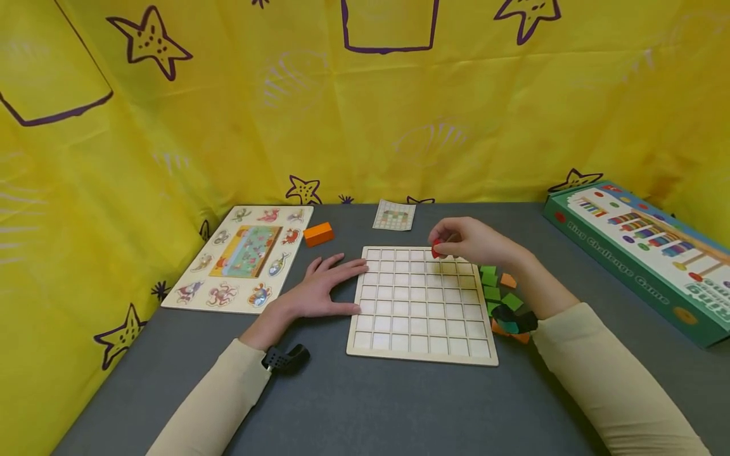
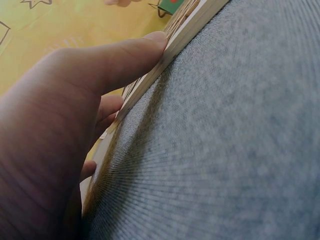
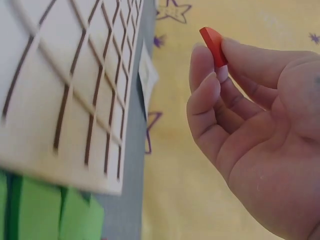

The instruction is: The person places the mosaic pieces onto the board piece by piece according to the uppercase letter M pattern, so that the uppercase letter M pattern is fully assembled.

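Observation:
A pale wooden grid board point(image 1: 419, 360) lies at the middle of the table, its squares white. Over its far edge my right hand point(image 1: 464, 239) pinches a small red tile point(image 1: 436, 248) between thumb and fingers. The right wrist view shows that red tile point(image 3: 214, 46) held by its sides, apart from the board. Along the board's left edge rests my left hand point(image 1: 323, 288), fingers spread and straight. In the left wrist view its thumb point(image 2: 132, 60) touches the board's rim. Green tiles point(image 1: 492, 293) lie beside the board's right side, partly hidden by my right wrist.
A sea-animal puzzle board point(image 1: 219, 304) lies to the left, with an orange block point(image 1: 318, 234) beside it. Behind the grid stands a small pattern card point(image 1: 394, 215). A green game box point(image 1: 633, 266) sits at the right. Orange pieces point(image 1: 509, 280) lie among the green tiles.

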`<state>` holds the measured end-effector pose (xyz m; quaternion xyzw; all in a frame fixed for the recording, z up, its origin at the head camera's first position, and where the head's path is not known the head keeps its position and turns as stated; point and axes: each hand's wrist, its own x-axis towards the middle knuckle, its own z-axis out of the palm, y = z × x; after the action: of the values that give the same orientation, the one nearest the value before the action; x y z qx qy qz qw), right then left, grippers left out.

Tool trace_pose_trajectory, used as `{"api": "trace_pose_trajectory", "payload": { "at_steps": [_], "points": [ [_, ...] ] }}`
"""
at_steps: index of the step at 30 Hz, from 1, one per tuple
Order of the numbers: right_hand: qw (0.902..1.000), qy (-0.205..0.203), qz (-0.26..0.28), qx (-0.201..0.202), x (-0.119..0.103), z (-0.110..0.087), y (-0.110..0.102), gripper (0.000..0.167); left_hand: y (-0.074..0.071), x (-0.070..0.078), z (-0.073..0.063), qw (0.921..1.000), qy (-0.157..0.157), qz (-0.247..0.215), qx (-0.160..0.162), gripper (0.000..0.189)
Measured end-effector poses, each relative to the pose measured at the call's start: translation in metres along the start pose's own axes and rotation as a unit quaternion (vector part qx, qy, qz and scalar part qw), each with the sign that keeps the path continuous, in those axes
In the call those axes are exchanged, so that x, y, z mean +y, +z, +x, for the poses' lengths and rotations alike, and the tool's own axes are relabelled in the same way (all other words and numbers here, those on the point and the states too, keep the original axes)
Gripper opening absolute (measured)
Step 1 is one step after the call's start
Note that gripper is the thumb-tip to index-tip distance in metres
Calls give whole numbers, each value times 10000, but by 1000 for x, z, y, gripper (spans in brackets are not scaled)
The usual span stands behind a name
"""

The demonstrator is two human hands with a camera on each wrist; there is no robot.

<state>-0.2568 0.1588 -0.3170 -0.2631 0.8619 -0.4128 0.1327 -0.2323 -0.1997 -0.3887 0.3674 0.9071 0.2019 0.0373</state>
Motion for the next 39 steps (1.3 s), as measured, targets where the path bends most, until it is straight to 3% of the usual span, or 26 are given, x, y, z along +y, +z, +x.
{"api": "trace_pose_trajectory", "payload": {
  "at_steps": [12, 21, 31, 39],
  "points": [
    [9994, -16, 60, -349, -13, 33, 35, 13, 3, 0, 1, 10000, -80, -27, -42, 82],
    [9985, -121, -295, -437, -15, 50, 58, 8, 0, 3, 1, 9997, -227, -86, -71, 83],
    [9965, 22, -645, -539, -23, 57, 71, 6, -1, 4, 1, 9994, -336, -77, -92, 84],
    [9944, -248, -859, -564, -24, 60, 76, 6, 0, 1, 0, 9995, -304, -55, -32, 84]
  ]
}}
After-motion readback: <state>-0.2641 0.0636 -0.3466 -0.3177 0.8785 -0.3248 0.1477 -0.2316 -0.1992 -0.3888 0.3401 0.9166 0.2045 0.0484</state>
